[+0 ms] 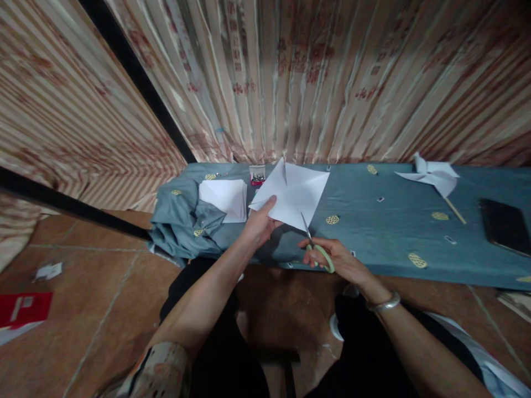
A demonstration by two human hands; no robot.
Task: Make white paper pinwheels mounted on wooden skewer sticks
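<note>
A square sheet of white paper point(305, 190) is gripped at its lower left edge by my left hand point(262, 222), thumb on top. One slit shows near its top corner, where the paper stands up a little. My right hand point(326, 257) is closed round the green handles of a pair of scissors point(322, 258). The blades point up and left, at the sheet's bottom corner. To the left lies a stack of white paper point(226, 199). Behind it sits a small red box point(257, 176) with shiny metal bits inside.
A white paper pinwheel point(435, 176) on a stick lies at the right of the cloth-covered bench point(390, 221), beside a dark phone point(504, 224). A patterned curtain point(298, 83) hangs behind. Dark metal poles point(141, 77) stand at the left. A red packet point(25, 309) lies on the tiled floor.
</note>
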